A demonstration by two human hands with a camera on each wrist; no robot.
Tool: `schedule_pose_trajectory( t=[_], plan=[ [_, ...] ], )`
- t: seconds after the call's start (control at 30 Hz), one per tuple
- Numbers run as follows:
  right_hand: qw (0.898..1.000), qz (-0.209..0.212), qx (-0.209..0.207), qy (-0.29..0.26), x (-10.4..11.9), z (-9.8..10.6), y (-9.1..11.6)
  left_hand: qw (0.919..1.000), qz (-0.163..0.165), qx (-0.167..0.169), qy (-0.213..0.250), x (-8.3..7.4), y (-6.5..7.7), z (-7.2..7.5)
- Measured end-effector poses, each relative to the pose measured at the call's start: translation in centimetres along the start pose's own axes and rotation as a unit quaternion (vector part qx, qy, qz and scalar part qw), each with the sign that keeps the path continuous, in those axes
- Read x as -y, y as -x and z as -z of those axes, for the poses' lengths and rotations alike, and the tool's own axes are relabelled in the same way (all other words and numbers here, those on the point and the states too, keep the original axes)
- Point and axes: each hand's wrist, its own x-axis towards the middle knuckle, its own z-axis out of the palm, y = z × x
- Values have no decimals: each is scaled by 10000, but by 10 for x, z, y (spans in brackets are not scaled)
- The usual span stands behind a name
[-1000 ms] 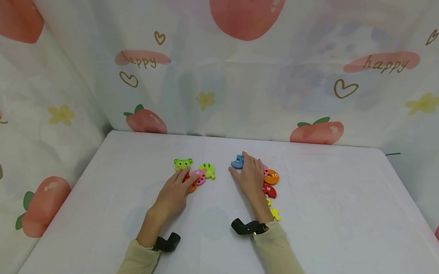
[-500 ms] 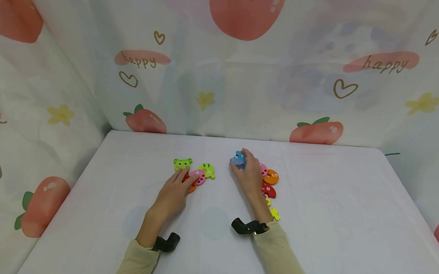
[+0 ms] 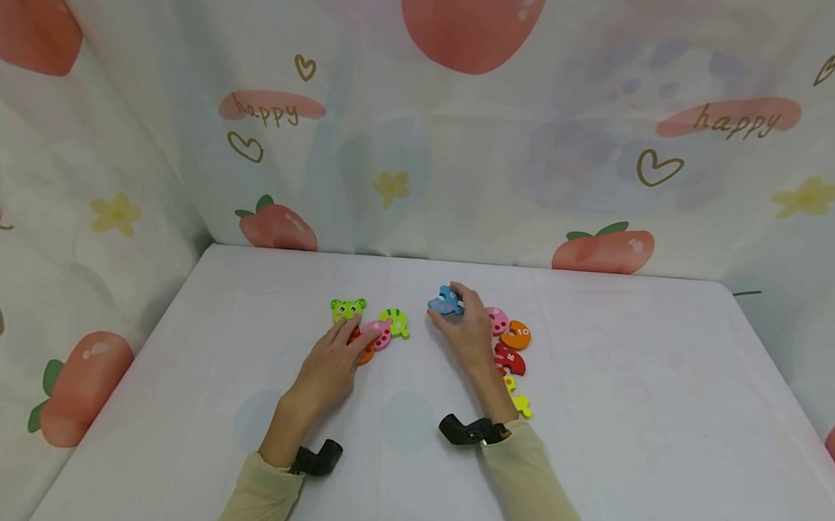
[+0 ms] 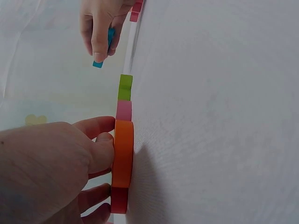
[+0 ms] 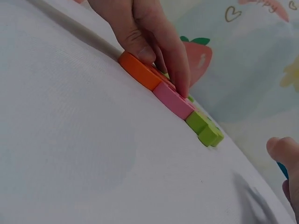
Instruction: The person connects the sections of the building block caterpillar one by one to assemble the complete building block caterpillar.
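Note:
My left hand (image 3: pixel 320 369) rests its fingertips on a chain of flat animal puzzle pieces. This chain has a green head piece (image 3: pixel 346 310) with a face, a red piece (image 4: pixel 119 200), an orange piece (image 4: pixel 123 154), a pink spotted piece (image 5: pixel 173 99) and a striped green tail piece (image 3: pixel 396 322). In the left wrist view the fingers and thumb touch the tops of the orange and red pieces. Off to the right, my right hand (image 3: pixel 471 339) pinches a blue spotted puzzle piece (image 3: pixel 444 301) between thumb and fingers, raised off the table. The hand partly covers it.
Beside the right hand lie more pieces: a pink one (image 3: pixel 498 321), an orange one (image 3: pixel 518 335) marked 10, a red one (image 3: pixel 512 361) and yellow ones (image 3: pixel 522 406), partly behind the wrist. A printed curtain (image 3: pixel 464 154) stands behind the white table (image 3: pixel 635 394).
My right hand has picked up the blue piece from the table, tilted it and moved it slightly left. The left hand and its pieces stay in place.

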Motion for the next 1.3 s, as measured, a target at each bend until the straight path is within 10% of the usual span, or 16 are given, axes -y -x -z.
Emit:
schedule_pose_trajectory(
  t=[0.57, 1.3],
  plan=[
    [9908, 307, 1304, -170, 15, -15, 16, 9999, -119, -15, 63, 3, -1, -2],
    [9844, 514, 1685, 13, 18, -20, 22, 9998, -151, -82, 36, 5, -1, -3]
  ],
)
